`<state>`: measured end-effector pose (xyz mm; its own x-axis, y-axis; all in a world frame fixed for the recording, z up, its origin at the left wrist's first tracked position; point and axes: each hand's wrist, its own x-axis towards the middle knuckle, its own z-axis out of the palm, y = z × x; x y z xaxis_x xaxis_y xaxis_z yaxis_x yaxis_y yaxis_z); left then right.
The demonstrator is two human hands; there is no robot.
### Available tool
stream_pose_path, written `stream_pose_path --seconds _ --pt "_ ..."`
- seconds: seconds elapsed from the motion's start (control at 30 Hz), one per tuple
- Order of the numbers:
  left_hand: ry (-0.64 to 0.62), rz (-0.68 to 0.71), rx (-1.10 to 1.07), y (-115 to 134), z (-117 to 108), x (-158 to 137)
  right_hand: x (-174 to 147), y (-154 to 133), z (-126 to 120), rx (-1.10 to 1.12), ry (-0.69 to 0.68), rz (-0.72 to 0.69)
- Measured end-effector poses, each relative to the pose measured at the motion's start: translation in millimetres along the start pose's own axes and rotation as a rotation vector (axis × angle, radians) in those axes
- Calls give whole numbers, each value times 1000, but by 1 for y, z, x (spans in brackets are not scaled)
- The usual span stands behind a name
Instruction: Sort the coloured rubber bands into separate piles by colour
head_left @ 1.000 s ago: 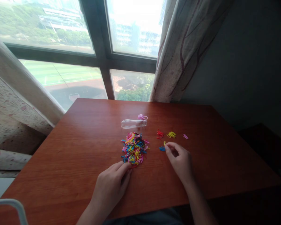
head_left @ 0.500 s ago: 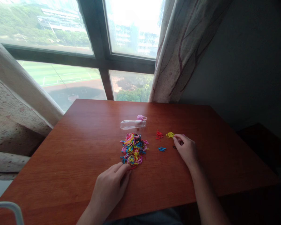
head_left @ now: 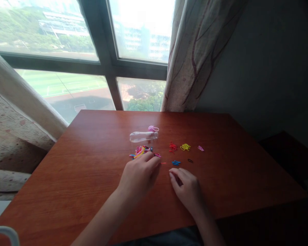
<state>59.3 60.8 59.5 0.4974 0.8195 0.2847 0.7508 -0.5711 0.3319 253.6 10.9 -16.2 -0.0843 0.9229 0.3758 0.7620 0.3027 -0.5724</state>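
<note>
My left hand [head_left: 141, 172] is over the mixed pile of coloured rubber bands [head_left: 141, 150], hiding much of it. Its fingers are pinched, and a red rubber band [head_left: 163, 163] sticks out at their tips. To the right, my right hand [head_left: 187, 188] is just above the table, thumb and forefinger curled together with nothing visible in them. The blue rubber bands [head_left: 176, 163] are closest to it. Behind them are red rubber bands [head_left: 172, 147] and yellow rubber bands [head_left: 185, 147]. A black band [head_left: 190, 160] and a pink band [head_left: 200, 148] lie farther right.
A clear bottle [head_left: 141, 137] lies on its side behind the pile, with a pink looped cap [head_left: 153, 128] beyond it. The brown wooden table [head_left: 79, 171] stands against a window with curtains [head_left: 187, 68]. A pale curved bar [head_left: 5, 230] shows at lower left.
My right hand has left the yellow bands and come back toward me and left, uncovering the pink and black bands. My left hand has moved forward and right, with the red band at its fingertips.
</note>
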Motion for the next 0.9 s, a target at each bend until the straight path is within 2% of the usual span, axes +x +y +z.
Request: stream_pose_path --seconds 0.13,0.23,0.33,0.63,0.77,0.9 --pt "-201 72 119 2 2 53 2 4 0 72 12 20" --pt "-259 100 131 -1 13 82 3 7 1 115 27 28" --pt "-298 112 145 -6 27 97 2 8 2 127 32 35" --pt "-329 83 179 -12 46 107 1 6 0 145 9 58" --pt "-297 62 173 -13 40 105 1 7 0 152 4 62" --pt "-251 32 157 -11 22 95 1 8 1 150 5 63"
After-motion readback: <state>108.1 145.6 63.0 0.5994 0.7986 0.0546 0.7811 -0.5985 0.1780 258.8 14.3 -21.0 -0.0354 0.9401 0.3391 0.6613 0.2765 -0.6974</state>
